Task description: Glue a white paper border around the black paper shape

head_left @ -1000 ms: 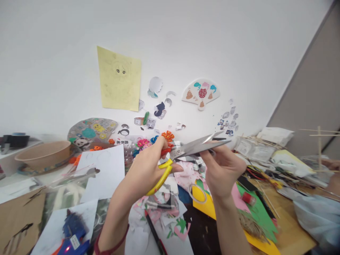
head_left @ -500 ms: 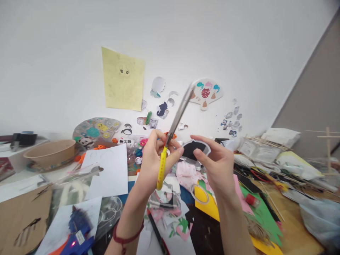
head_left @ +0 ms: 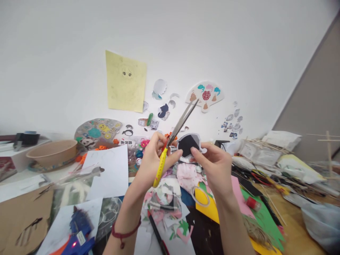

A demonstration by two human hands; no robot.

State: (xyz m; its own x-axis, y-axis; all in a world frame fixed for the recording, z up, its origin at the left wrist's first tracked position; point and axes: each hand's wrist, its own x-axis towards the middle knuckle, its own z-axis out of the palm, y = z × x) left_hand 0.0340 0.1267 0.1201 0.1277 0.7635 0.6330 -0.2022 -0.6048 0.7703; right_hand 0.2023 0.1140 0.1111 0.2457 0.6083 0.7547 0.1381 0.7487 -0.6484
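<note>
We're holding both hands up at frame centre, above the cluttered table (head_left: 294,230). Left hand (head_left: 152,161) is closed around the scissors (head_left: 174,136): fingers through the yellow handles, red trim near the pivot, steel blades angled toward upper right, only slightly parted, tips ending just below the fan cutout (head_left: 205,95) on the wall. Right hand (head_left: 215,166) pinches the black cutout (head_left: 187,144) between thumb and fingertips, other fingers loosely curled. The cutout sits just right of the scissor pivot, centre frame, held upright facing us: black rounded shape with a thin white border, top edge roughly flat, a small white tab sticking out at its right side by the thumb. Blades run just beside its left edge; can't tell whether they touch it.

Around it: yellow sheet (head_left: 126,81) on the wall upper left of centre, paper bowl (head_left: 50,153) at left, white sheet (head_left: 106,171) left of the wrist, blue glue gun (head_left: 79,232) at bottom left, tape ring (head_left: 200,196) below the right hand, paper scraps under both hands, wooden sticks (head_left: 265,147) at right.
</note>
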